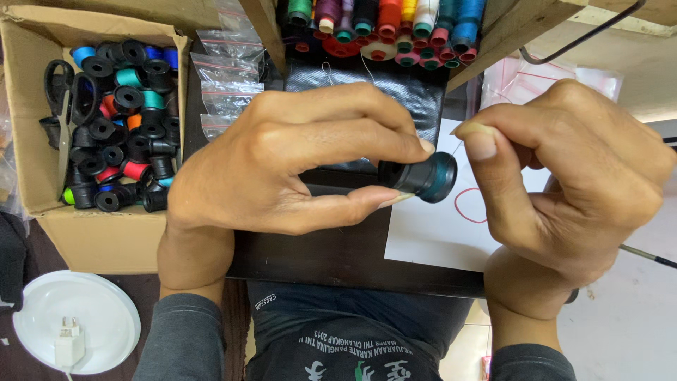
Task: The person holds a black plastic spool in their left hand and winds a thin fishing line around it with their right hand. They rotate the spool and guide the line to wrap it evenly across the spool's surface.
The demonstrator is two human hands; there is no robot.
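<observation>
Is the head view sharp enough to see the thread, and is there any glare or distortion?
Head view: the left hand and the teal bobbin it holds are sharp; the thread near the right hand shows only as a faint thin line. Light is soft and even, with mild glare on the white paper. The cardboard box bends slightly towards the edge, wide-lens distortion.

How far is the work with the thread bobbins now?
Looks done: many bobbins lie in the cardboard box. In hand: the left hand holds a teal bobbin; the right hand pinches its thread. Left: apparently the spools above.
</observation>
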